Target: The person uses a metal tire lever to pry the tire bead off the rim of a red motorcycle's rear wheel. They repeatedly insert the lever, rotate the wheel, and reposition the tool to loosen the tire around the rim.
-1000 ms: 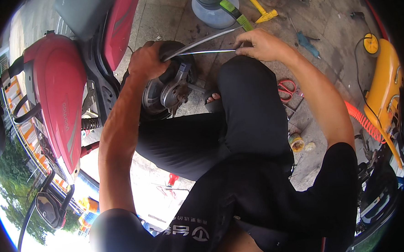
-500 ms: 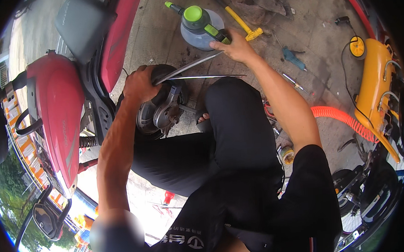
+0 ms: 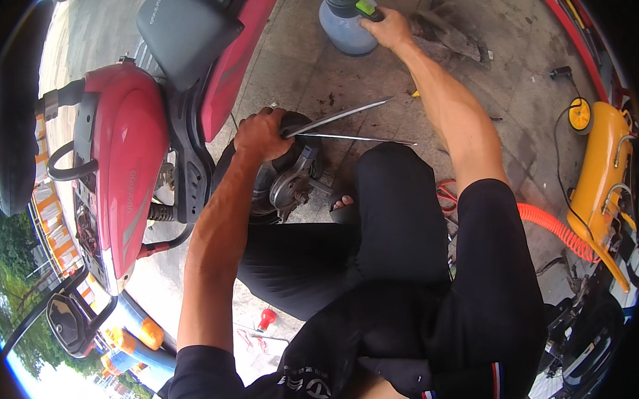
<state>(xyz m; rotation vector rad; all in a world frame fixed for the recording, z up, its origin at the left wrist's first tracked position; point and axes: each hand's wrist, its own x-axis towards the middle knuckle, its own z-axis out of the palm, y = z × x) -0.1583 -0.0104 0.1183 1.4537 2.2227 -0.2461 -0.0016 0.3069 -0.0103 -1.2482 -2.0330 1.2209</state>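
Left of the left hand point(image 3: 260, 135), faint lettering runs lengthwise along the red scooter panel point(image 3: 134, 173); farther out on that side, small pale lettering marks a dark grey pad point(image 3: 184, 37). Below both hands, a white emblem and characters sit on the black shirt point(image 3: 335, 350).

The left hand is curled over the top of a wheel point(image 3: 289, 190), closed on the near end of the farther bar point(image 3: 344, 115). That bar is slim, dull silver and slightly bowed, tapering at its free end. The nearer bar point(image 3: 359, 137), thinner and shinier, also starts just beside this hand; whether the fingers hold it too cannot be told. The wheel has a black tyre and a grimy metal hub, which lies just below the hand.

From the left grip both bars point right in a narrow V: the farther slants away from the person, the nearer slightly toward them.

The right hand point(image 3: 389, 32), thumb and fingers wrapped around its handle, has hold of a translucent sprayer point(image 3: 349, 35) with a green cap; the upright body stands just left of that grip.
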